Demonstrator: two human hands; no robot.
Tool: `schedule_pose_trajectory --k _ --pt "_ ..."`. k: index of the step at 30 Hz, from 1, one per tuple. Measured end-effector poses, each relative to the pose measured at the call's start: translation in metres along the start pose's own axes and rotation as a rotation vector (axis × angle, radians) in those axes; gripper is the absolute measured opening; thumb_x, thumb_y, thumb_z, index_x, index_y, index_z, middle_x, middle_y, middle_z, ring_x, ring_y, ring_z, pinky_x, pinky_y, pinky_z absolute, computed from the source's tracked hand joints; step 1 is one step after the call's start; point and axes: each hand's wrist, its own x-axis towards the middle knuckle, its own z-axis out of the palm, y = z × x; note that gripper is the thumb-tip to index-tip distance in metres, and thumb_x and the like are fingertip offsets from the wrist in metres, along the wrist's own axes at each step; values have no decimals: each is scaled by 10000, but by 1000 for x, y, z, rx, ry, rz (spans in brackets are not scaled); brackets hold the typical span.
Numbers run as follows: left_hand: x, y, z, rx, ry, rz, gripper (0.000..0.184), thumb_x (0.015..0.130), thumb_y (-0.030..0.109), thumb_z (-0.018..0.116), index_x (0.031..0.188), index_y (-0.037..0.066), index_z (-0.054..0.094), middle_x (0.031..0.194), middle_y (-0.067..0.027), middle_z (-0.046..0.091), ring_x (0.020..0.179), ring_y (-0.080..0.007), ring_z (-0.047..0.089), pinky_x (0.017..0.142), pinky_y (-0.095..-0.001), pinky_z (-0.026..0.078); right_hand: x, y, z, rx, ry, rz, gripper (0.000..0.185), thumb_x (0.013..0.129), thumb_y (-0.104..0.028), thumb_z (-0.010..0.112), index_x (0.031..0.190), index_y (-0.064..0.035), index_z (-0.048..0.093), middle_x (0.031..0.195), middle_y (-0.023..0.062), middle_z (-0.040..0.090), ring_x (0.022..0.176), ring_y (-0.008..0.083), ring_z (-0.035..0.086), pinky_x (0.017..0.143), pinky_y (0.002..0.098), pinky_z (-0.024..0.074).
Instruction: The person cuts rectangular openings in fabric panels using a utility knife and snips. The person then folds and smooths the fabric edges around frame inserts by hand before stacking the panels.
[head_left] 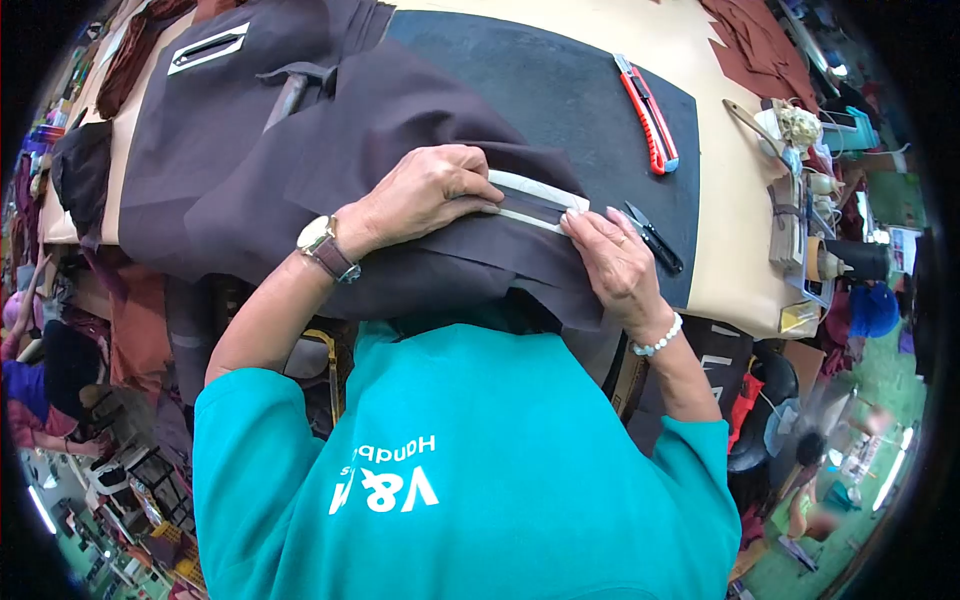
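Dark brown fabric (240,190) is spread over the table's near side. A long narrow slot edged with white strips (540,190) shows on it, between my two hands. My left hand (435,195), with a watch on its wrist, pinches the slot's left end between thumb and fingers. The fingertips of my right hand (615,260), with a beaded bracelet on its wrist, are closed on the slot's right end. Small black-handled snips (655,240) lie just beyond my right hand. What the fabric looks like underneath is hidden.
A red box cutter (648,115) lies on the dark cutting mat (480,60). A hammer (290,95) rests on the fabric, near another white-edged slot (208,48). Bottles and tools crowd a rack (810,235) at the table's right edge. Other people are in the background.
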Motion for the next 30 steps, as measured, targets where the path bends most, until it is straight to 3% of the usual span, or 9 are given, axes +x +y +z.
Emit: schedule_pose_trajectory --k 3,6,10,11,14,15,19,26,30 --pt "-2 -1 2 46 34 13 110 737 126 670 830 73 694 744 -52 555 717 -224 555 646 -345 465 0 -2 -10 110 -41 91 282 779 -45 645 1053 -17 587 881 102 657 844 237 646 783 391 503" --pt "-3 -3 2 51 25 40 157 726 94 688 880 67 701 784 -56 575 706 -194 556 625 -313 461 3 -10 -6 519 71 703 281 779 -61 654 1048 -22 584 819 89 654 786 244 646 751 375 500" --pt "-2 -3 1 51 11 32 150 723 88 686 871 73 706 780 -51 574 702 -185 554 621 -310 460 20 -16 3 118 22 573 297 764 -111 668 1032 -15 580 879 93 601 841 229 593 789 336 464" --pt "-2 -3 2 49 20 39 150 722 85 686 870 74 707 780 -50 574 700 -183 553 619 -311 459 20 -15 6 76 -22 564 365 752 -165 678 1075 -32 572 1014 108 556 965 246 542 858 343 427" --pt "-3 -2 2 50 33 53 136 724 82 681 858 68 700 774 -47 570 707 -185 553 626 -312 458 25 -17 14 -121 20 452 434 749 -201 680 1138 -57 553 1126 110 512 1049 282 496 901 374 394" --pt "-3 -1 2 54 36 56 129 726 83 679 853 64 696 771 -47 568 712 -187 553 630 -313 458 27 -17 18 -149 -15 442 549 756 -255 671 1248 -102 481 1250 111 439 1156 316 414 958 451 342" --pt "-3 3 -3 112 16 36 108 735 111 677 827 55 668 750 -50 552 730 -199 533 670 -321 436 55 -29 47 -294 -102 372 691 767 -388 629 1367 -199 343 1370 118 334 1277 347 273 991 616 220" --pt "-33 -2 -45 161 -50 -141 110 739 133 685 799 51 643 740 -54 542 729 -201 512 687 -324 417 32 -22 26 -300 -111 568 780 761 -497 596 1407 -209 268 1417 119 272 1322 364 204 1003 646 177" --pt "-32 -8 -42 104 -42 -142 145 736 134 693 806 36 613 757 -59 554 741 -207 524 685 -330 428 53 -35 44 -327 -97 509 793 748 -469 620 1407 -205 267 1409 127 279 1325 364 193 999 659 160"
